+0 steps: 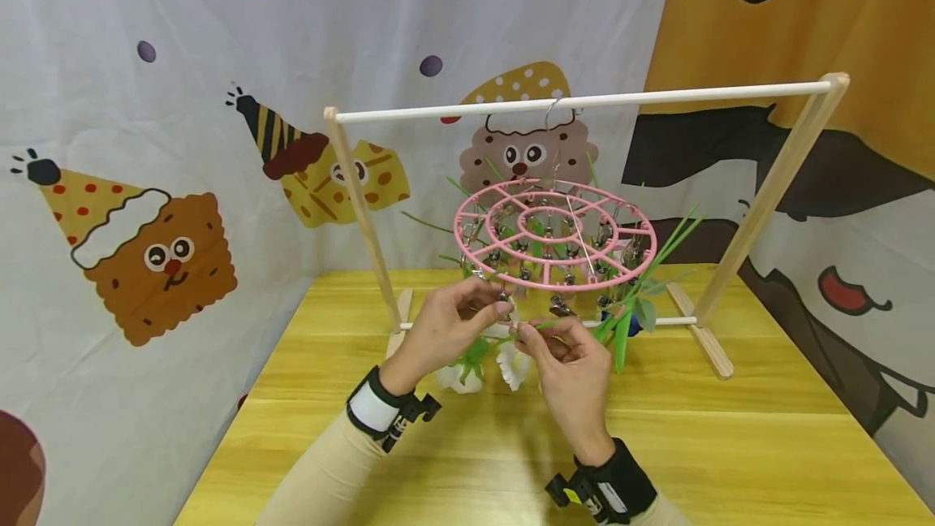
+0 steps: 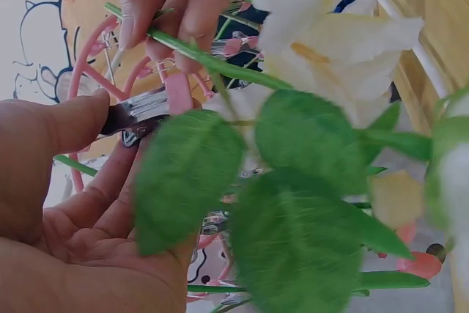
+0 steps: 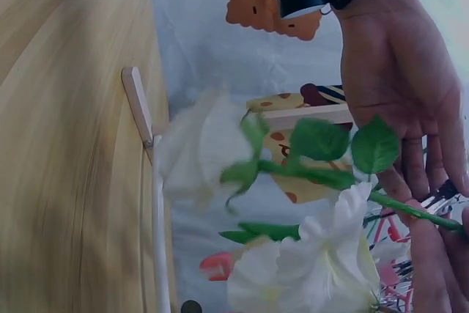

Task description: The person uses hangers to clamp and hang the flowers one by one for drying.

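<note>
My left hand [image 1: 445, 323] pinches a metal clip [image 2: 143, 108] with a pink pad, its thumb on the clip's dark end. The clip is by the near rim of a pink round clip hanger [image 1: 546, 286]. Beside it, my right hand [image 1: 577, 372] pinches a green flower stem [image 2: 194, 53] between thumb and fingers, close to the clip. The stem bears green leaves [image 2: 190, 174] and a white artificial rose [image 3: 209, 152], blurred in the right wrist view. Another white flower [image 3: 322, 247] with ruffled petals hangs close by. Whether the clip grips the stem I cannot tell.
The hanger hangs by a hook [image 1: 553, 114] from the white bar [image 1: 672, 96] of a wooden stand [image 1: 774, 185]. More clips [image 1: 562, 305] and long green stems [image 1: 668, 242] hang about it. A wooden table [image 1: 467, 461] lies below, a printed cloth [image 1: 183, 15] behind.
</note>
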A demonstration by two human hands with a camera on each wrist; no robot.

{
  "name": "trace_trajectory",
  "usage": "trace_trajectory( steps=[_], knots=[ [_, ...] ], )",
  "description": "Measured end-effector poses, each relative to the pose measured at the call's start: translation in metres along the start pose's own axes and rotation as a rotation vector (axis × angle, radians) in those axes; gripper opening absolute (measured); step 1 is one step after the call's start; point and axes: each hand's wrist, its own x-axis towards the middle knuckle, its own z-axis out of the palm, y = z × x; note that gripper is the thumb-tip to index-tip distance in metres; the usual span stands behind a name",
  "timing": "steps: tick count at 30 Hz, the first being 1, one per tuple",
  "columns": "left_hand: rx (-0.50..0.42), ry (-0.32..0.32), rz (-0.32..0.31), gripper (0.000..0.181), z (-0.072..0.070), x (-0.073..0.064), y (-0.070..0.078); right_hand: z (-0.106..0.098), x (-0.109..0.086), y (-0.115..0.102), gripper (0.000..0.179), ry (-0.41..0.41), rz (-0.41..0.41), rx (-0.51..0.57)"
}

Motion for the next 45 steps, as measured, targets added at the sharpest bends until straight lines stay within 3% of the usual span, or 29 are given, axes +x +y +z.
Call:
trace_trajectory(
  steps=[5,12,18,27,36,45],
  knots=[
    [0.002,0.003,-0.013,0.021,0.0,0.0,0.001,-0.003,0.002,0.003,0.013,0.023,-0.003,-0.141],
    [-0.029,0.001,-0.025,0.021,0.0,-0.002,0.001,-0.005,0.004,0.003,0.012,-0.02,0.065,-0.124],
    [-0.025,0.009,-0.01,0.016,0.001,-0.001,0.001,-0.004,0.005,0.006,0.018,-0.001,0.101,-0.15],
    [-0.094,0.059,-0.011,0.007,0.005,-0.003,-0.001,0.0,0.007,0.005,0.019,0.051,0.104,-0.032],
    [-0.121,0.162,0.013,0.007,0.011,-0.001,-0.004,0.0,0.009,0.003,0.018,0.052,0.077,0.031],
    [-0.141,0.177,-0.007,0.007,0.016,0.0,-0.004,-0.001,0.012,0.002,0.017,0.063,0.046,0.058]
  ],
)
